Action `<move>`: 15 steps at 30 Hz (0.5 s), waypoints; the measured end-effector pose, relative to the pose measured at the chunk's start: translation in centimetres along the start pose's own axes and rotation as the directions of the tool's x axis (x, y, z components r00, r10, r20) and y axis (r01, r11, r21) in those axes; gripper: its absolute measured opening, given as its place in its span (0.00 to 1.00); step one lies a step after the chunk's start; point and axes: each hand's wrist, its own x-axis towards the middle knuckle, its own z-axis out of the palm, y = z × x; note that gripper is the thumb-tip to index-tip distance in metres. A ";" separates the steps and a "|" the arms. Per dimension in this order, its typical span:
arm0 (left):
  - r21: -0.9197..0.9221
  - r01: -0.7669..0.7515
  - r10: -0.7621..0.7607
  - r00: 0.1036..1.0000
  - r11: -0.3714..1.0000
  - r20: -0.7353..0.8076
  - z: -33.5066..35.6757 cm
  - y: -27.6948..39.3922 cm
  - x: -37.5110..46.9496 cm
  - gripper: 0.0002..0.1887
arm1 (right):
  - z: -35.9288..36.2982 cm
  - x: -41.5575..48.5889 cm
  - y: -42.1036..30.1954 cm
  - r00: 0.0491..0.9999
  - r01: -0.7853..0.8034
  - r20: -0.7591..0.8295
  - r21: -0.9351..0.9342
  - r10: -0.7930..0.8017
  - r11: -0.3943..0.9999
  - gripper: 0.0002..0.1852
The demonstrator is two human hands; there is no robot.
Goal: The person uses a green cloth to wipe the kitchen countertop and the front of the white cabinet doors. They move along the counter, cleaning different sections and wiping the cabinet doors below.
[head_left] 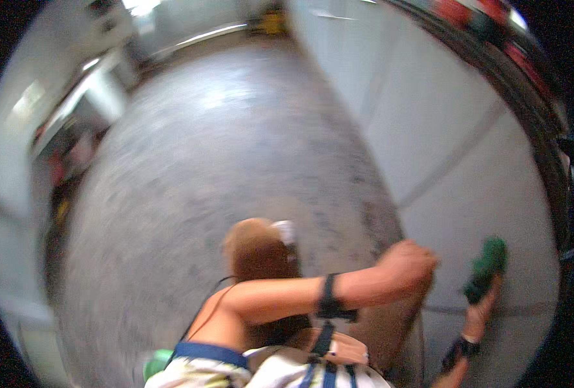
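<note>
My right hand [481,310] is at the lower right, with a dark strap on its wrist. It grips a green hand-held object [491,259] that has a darker lower end; blur hides its exact kind. The object appears over a broad pale grey panel [461,213], and I cannot tell whether they touch. Bent across my body, my left arm wears a black band. My left hand [408,262] looks curled into a fist near the panel's lower edge, nothing visible in it. Its palm side is hidden.
My bent knee [258,247] and a white shoe tip [286,230] show above the grey concrete floor [209,160]. Blurred equipment [78,140] lines the left side. A yellow object [272,22] stands at the far end. Red items [466,12] lie beyond the panel's far edge.
</note>
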 end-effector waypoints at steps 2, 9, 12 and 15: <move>-0.041 0.138 -0.122 0.957 0.990 0.264 -0.4 1.5 -1.5 0.12 | 0.9 -0.1 -2.7 0.993 -0.111 -0.055 -0.053 0.109 0.992 0.28; 0.070 -0.037 0.011 0.941 0.997 0.337 -3.2 1.2 -1.3 0.10 | -1.8 2.4 -11.4 0.881 0.021 -0.431 -0.373 -0.194 0.927 0.22; 0.040 -0.017 0.003 0.951 0.999 0.309 -4.7 0.8 -1.2 0.10 | -2.8 3.0 -13.1 0.784 0.119 -0.336 -0.745 -0.522 0.657 0.25; 0.039 -0.027 0.014 0.953 0.999 0.303 -4.2 1.4 -1.2 0.09 | -5.9 4.0 -11.5 0.742 0.034 -0.279 -0.892 -0.609 0.450 0.30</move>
